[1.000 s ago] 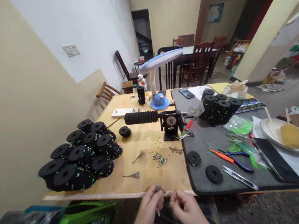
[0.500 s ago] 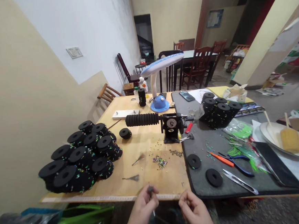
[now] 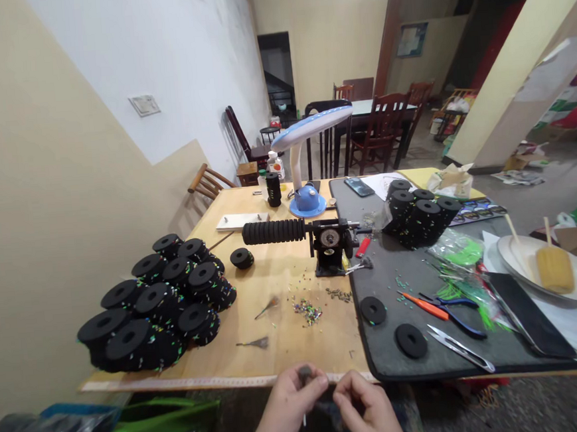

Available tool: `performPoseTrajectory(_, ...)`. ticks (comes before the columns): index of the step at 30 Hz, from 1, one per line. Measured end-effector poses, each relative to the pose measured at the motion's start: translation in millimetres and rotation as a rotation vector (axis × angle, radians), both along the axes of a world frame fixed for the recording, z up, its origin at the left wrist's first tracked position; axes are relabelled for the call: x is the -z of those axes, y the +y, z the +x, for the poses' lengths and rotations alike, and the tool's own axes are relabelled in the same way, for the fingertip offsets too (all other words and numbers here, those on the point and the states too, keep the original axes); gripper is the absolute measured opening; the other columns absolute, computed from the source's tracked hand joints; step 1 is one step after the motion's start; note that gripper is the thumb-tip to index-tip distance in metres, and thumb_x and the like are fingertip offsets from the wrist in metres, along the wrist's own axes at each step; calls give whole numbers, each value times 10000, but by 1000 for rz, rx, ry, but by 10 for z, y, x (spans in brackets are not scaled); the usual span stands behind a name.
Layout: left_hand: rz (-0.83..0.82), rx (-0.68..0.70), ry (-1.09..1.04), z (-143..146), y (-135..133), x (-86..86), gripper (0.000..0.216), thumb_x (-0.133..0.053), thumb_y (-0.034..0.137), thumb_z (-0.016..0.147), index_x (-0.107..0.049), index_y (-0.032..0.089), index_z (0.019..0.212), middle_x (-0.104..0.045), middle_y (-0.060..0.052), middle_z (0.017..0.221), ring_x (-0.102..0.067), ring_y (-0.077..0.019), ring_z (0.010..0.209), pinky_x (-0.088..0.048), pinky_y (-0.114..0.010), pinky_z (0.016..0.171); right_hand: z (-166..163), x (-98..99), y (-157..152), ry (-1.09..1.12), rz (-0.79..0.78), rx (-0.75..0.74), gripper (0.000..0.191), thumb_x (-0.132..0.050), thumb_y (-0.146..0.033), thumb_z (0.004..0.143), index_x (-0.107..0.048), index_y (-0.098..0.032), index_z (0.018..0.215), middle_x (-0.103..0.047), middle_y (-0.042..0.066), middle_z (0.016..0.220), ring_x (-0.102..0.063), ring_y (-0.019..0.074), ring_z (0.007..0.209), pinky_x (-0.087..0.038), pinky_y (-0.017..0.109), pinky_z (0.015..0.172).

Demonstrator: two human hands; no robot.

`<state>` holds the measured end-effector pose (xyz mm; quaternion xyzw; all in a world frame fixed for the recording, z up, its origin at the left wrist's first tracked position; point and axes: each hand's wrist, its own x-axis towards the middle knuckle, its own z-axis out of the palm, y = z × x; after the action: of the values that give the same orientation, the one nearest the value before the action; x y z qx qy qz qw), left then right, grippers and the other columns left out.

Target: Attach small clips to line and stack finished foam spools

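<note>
Left hand [image 3: 289,415] and right hand [image 3: 365,415] are positioned close together, just in front of the near edge of the table [image 3: 299,355], below a tape measure [image 3: 192,384] fixed along that edge. The left hand is closed in a pinch on a small dark grey object [image 3: 305,373]. A thin pale pin [image 3: 304,419] extends downward from under the left hand, its long axis near vertical. The right hand is narrowly curled, its fingers [image 3: 340,386] just beside the object and nearer to it than to anything on the table; whether they hold anything cannot be determined. Farther along the table lie scattered coloured beads [image 3: 306,311], a pile of black foam rings [image 3: 127,338] to the left, and thread snips [image 3: 459,348] on a grey mat [image 3: 479,355] to the right.
</note>
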<state>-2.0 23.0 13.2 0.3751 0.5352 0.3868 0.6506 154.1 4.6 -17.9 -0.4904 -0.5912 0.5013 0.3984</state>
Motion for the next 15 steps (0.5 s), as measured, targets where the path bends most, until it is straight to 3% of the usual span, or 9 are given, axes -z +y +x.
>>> performPoseTrajectory(5,81,-9,103,-92,8,-3,337,-729,477,695,-636,153,674,-544,35,605,-457,-129,597,-336,-225,575,77,-42,65,-51,-3,-50,265,-564,-383,879,-618,-189,708,-619,-2,596,-560,165,577,-416,255,585)
performPoseTrajectory(8,122,15,149,-126,7,-2,315,-714,459,715,-637,154,693,-574,18,638,-498,-152,647,-364,-239,621,134,-120,155,-12,-33,25,274,-577,-430,882,-686,-181,904,-726,94,843,-656,250,794,-486,309,682)
performPoseTrajectory(11,159,35,187,-125,16,-26,299,-702,442,723,-626,155,686,-566,18,618,-489,-153,626,-368,-246,614,98,-214,233,133,-115,42,422,-601,-524,848,-642,-181,1089,-705,148,1002,-652,301,950,-524,313,632)
performPoseTrajectory(13,194,47,222,-119,24,-66,284,-686,427,735,-628,155,677,-575,10,610,-495,-156,618,-373,-250,610,8,-258,263,271,-205,-34,500,-628,-593,797,-612,-192,1096,-691,129,979,-659,279,903,-518,276,547)
performPoseTrajectory(15,225,65,252,-119,31,-119,260,-664,403,754,-634,156,677,-585,2,594,-508,-161,606,-378,-251,599,-102,-269,279,382,-298,-125,539,-660,-648,730,-599,-195,1017,-675,69,847,-652,210,706,-483,238,476)
